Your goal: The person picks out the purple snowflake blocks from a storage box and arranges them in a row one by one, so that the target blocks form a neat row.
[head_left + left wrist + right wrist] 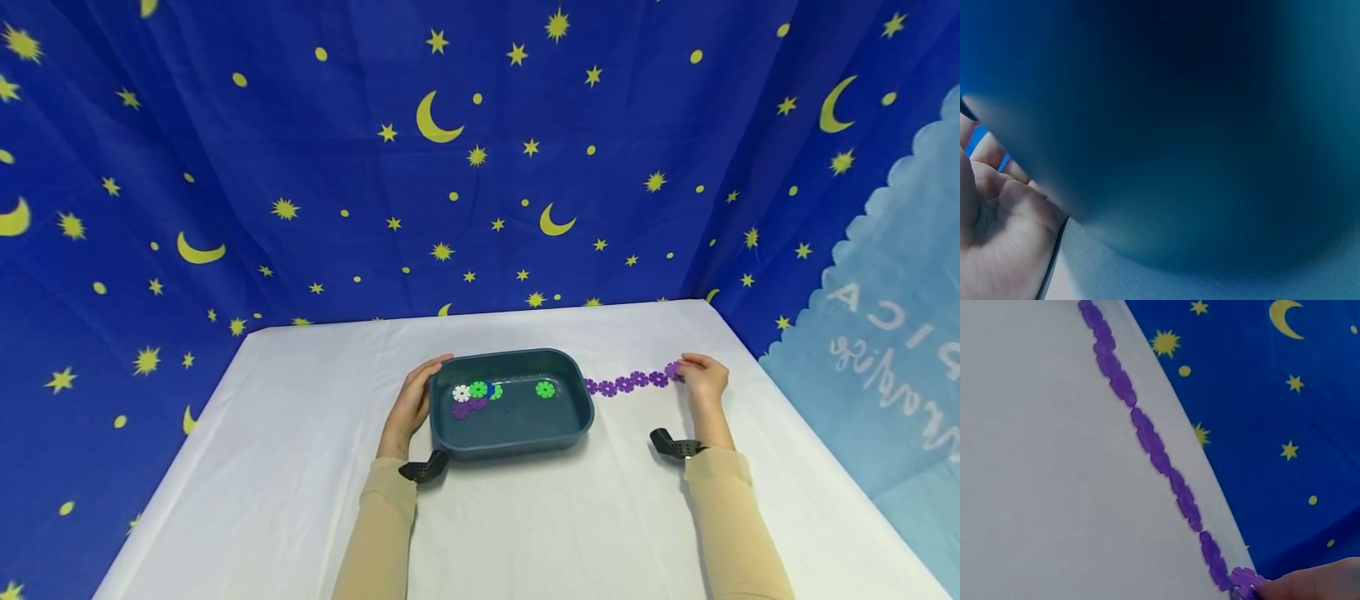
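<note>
My left hand [414, 398] rests against the left side of a dark teal plastic bin [510, 450], its fingers reaching to the back corner. In the left wrist view the bin's blurred wall [1197, 156] hides the fingertips of that hand [1010, 231]. To the bin's right, a row of purple snowflake discs [624, 384] stretches across the tabletop. At its far right end my right hand [707, 385] pinches a purple snowflake disc [1245, 581]. Inside the bin lie a white disc [461, 393], green discs [545, 389], a partly hidden blue one and purple discs [461, 410].
A white cloth covers the table [540, 533]. Behind it hangs a blue curtain [360, 167] with yellow stars and moons, and a light blue panel [892, 333] with lettering is on the right. Black wrist mounts [424, 468] sit on both arms.
</note>
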### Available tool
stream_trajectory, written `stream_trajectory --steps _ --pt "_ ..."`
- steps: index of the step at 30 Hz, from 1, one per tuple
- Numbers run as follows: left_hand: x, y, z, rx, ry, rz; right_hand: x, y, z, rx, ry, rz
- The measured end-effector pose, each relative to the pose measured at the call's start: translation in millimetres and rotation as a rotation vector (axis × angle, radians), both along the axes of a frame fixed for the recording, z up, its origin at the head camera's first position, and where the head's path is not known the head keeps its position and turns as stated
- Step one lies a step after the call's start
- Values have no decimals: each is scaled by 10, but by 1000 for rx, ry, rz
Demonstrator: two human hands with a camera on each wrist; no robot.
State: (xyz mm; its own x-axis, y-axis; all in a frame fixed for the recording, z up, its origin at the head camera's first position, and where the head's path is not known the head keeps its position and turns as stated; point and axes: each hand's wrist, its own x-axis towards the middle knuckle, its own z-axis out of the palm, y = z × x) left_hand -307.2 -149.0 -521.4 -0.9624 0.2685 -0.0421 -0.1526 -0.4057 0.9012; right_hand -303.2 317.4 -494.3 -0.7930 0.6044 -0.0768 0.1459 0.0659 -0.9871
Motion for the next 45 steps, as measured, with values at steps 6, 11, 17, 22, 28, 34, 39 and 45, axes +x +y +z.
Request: stream_trajectory --steps 6,11,17,22,28,34,39,45 --pt "-8 9 -19 -9 -2 27 1 16 -94 159 -6 -10" --pt "-1 25 -21 -11 11 47 14 21 -128 296 -19 -41" --pt "7 24 -13 -23 20 46 28 11 -122 333 -19 -109" --pt "0 21 -6 -5 23 46 -3 -40 -15 226 -29 -99" --pt "-5 25 -18 -21 26 52 5 -162 211 -33 67 -66" --pt "11 3 -31 -16 40 40 76 -350 435 -177 149 -5" --pt "15 5 -42 2 48 41 113 -529 555 -157 154 92" --pt "0 25 -39 5 41 46 120 -742 611 -80 146 184"
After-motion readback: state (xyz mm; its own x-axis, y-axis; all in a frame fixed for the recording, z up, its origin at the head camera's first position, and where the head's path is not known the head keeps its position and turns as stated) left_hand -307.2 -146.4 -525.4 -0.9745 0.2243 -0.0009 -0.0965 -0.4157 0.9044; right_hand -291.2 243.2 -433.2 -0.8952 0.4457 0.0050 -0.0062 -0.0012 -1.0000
